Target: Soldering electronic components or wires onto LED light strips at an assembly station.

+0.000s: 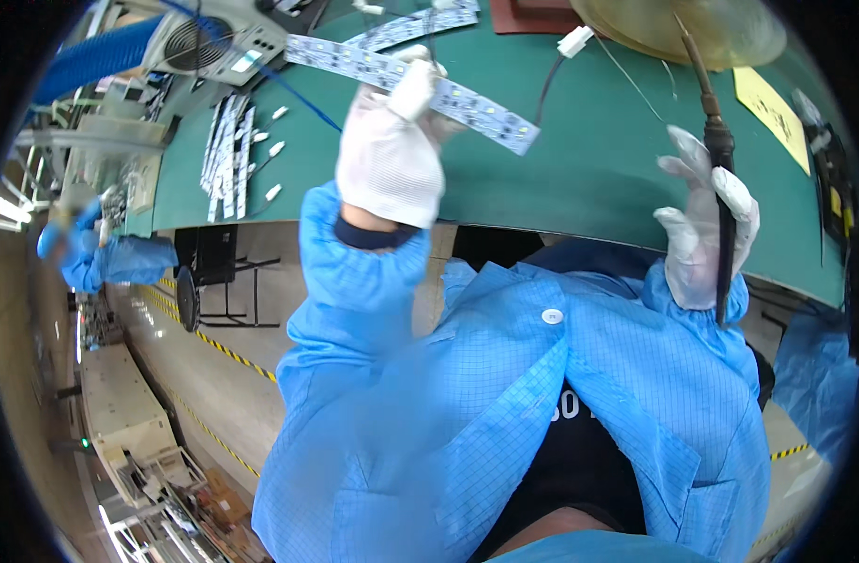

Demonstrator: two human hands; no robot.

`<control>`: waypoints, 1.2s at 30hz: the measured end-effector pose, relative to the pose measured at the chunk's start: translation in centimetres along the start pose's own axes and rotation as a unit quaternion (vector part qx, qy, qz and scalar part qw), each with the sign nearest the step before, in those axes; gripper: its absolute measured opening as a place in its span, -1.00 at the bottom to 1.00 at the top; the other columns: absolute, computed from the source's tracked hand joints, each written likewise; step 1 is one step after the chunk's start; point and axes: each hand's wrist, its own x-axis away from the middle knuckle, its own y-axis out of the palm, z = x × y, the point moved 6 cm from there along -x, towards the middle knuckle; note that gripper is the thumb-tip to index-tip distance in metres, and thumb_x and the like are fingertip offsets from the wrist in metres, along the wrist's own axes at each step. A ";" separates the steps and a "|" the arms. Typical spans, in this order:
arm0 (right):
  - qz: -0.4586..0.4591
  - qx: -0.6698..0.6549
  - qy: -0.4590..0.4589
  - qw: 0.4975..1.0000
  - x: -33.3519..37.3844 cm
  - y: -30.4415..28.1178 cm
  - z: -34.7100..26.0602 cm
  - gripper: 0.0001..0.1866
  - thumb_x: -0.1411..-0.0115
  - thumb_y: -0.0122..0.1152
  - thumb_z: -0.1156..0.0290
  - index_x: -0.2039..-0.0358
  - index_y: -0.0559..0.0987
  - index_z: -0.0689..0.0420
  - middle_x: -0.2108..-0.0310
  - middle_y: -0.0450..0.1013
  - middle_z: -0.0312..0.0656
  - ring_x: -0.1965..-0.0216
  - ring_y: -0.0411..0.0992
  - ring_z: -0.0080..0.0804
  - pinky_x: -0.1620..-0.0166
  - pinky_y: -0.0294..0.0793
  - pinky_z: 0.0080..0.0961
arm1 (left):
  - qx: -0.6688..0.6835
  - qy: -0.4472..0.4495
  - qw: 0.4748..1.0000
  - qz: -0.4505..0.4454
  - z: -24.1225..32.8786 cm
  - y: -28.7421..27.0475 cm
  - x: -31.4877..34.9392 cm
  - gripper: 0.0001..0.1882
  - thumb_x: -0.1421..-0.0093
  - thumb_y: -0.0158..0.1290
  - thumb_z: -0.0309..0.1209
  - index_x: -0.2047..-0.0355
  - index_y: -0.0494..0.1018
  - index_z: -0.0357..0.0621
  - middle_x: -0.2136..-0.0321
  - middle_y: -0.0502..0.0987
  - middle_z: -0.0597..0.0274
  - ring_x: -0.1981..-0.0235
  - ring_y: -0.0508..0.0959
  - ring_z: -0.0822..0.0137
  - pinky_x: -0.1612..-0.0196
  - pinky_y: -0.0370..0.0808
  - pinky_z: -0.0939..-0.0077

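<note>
My left hand (392, 150), in a white glove, is closed around a long white LED strip board (486, 114) and holds it slantwise above the green mat. From the board's right end a dark wire runs to a white plug connector (575, 41). A second LED strip (415, 30) lies behind it. At the right, my gloved right hand (697, 225) grips a soldering iron (719, 141) by its dark handle, tip pointing away from me. The iron's tip overlaps a round amber translucent object (729, 38), and I cannot tell whether they touch.
Several narrow strips with white connectors (228, 159) lie on the left of the green mat (561, 178). Beyond them stand a vented machine (209, 47) and a blue hose (101, 61). A yellow card (773, 117) lies at right. Another person (110, 258) is far left.
</note>
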 end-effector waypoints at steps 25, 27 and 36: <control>-0.009 -0.099 0.016 0.995 0.4 -0.4 0.6 -0.55 -0.02 0.17 0.64 0.03 0.36 0.19 0.02 0.33 0.17 0.02 0.38 0.05 0.03 0.49 -0.12 | -0.546 0.425 0.695 -0.196 -2.7 9.2 6.2 -0.80 -0.14 0.03 -0.42 0.26 0.44 -0.27 0.28 0.48 0.08 0.24 0.48 0.16 0.22 0.44 0.26; 0.002 -0.100 0.031 0.994 0.5 -0.6 0.7 -0.51 -0.01 0.18 0.66 0.01 0.32 0.19 0.03 0.33 0.20 0.04 0.39 0.05 0.04 0.49 -0.10 | -0.505 0.393 0.746 -0.184 -2.7 9.1 5.9 -0.86 -0.11 0.03 -0.50 0.30 0.47 -0.26 0.31 0.51 0.07 0.24 0.48 0.14 0.22 0.43 0.25; 0.014 -0.094 0.009 0.995 0.5 0.2 0.3 -0.49 0.03 0.17 0.72 0.02 0.31 0.21 0.08 0.36 0.21 0.08 0.42 0.03 0.04 0.50 -0.11 | -0.330 0.241 0.894 -0.183 -3.0 7.5 5.5 -0.82 0.02 0.13 -0.47 0.36 0.45 -0.14 0.22 0.46 0.09 0.25 0.49 0.22 0.18 0.42 0.45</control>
